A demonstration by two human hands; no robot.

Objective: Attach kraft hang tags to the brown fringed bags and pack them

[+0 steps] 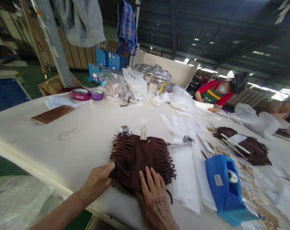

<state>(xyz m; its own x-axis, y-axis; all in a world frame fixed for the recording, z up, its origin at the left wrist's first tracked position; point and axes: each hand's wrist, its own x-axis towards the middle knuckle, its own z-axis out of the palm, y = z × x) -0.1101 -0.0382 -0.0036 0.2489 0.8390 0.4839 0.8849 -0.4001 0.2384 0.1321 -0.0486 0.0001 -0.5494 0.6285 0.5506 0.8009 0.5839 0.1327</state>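
Observation:
A dark brown fringed bag [143, 158] lies flat on the white table in front of me. Long fringe hangs along both its sides, and a small wrapped piece [143, 131] stands out at its top near two metal eyelets. My left hand [100, 179] pinches the fringe at the bag's lower left corner. Spread out over the lower middle of the bag, my right hand [155, 195] rests with its fingers flat. A short dark strap end [170, 196] shows to the right of that hand.
A blue tape dispenser [222, 185] stands at right beside white paper strips [185, 172]. Another brown fringed bundle [242, 145] lies beyond it. A phone [53, 114] and tape rolls [81, 94] sit at left. Plastic bags [135, 84] are piled behind; a co-worker [214, 94] leans in far right.

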